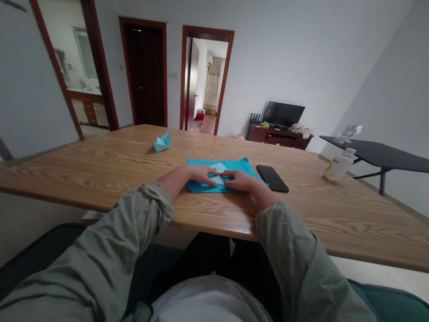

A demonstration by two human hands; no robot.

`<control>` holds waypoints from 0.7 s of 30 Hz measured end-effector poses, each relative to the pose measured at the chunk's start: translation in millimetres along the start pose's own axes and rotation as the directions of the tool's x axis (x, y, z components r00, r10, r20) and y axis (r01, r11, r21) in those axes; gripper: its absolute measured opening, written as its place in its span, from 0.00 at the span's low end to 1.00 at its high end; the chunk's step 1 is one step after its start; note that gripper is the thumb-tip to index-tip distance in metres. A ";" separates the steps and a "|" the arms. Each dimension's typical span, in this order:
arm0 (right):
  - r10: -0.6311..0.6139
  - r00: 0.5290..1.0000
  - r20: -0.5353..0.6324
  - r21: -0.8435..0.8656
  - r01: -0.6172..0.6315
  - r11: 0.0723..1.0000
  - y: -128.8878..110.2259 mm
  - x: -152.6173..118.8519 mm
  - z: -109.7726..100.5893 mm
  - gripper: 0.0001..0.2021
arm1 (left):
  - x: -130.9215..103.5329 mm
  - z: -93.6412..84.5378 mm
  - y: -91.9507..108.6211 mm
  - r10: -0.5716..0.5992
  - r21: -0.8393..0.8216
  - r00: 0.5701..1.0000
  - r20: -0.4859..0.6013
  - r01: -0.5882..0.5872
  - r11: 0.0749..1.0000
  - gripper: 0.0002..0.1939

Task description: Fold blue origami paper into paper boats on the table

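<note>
A light blue folded paper (220, 167) lies between my hands, with a pointed top and creases down its middle. My left hand (202, 174) grips its left side, fingers bent onto the paper. On the right side, my right hand (238, 180) does the same, and the fingertips of both hands nearly meet at the centre. Beneath the paper is a bright blue sheet (199, 187) with its far right corner curled up. Fingers cover part of the folded paper.
A folded light blue paper boat (162, 142) stands at the table's far left. A black phone (273, 178) lies just right of the blue sheet. Farther right stands a translucent white bottle (339, 166) on the wooden table (92, 178). Behind it is a black folding table (401, 156).
</note>
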State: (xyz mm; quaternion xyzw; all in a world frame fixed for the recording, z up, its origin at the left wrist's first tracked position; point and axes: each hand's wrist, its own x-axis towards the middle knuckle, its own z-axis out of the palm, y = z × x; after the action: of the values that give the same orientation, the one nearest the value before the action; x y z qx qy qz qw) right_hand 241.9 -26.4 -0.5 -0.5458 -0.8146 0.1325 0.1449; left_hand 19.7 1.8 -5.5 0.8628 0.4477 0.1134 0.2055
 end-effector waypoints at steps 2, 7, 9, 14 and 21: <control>-0.056 0.992 0.116 0.032 0.052 0.998 4.0 0.2 -2.3 0.29 | -3.5 -2.1 3.6 0.000 0.018 1.000 0.017 -0.001 1.000 0.37; -0.040 0.993 0.109 0.038 0.036 0.999 4.9 -1.9 -5.5 0.26 | -9.9 -5.3 5.9 0.027 0.066 1.000 0.005 -0.028 0.997 0.30; -0.053 0.994 0.093 0.034 0.050 0.998 4.1 -2.0 -6.2 0.22 | -10.5 -6.8 3.0 0.035 0.083 0.999 0.004 -0.035 0.996 0.28; -0.061 0.987 0.150 0.031 0.057 0.998 8.0 -0.6 -10.6 0.23 | -12.9 -17.5 -4.9 0.033 0.134 0.996 0.088 -0.045 0.990 0.33; -0.036 0.985 0.167 0.034 0.031 0.999 25.2 -12.3 -21.3 0.26 | -21.3 -32.9 -16.3 -0.015 0.173 0.994 0.111 -0.004 0.985 0.30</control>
State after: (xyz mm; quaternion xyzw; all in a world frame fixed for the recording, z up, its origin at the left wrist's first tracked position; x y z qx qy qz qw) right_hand 275.9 -27.3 8.6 -0.5166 -0.8309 0.1880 0.0864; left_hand -16.8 1.1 16.1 0.8811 0.4461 0.0249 0.1551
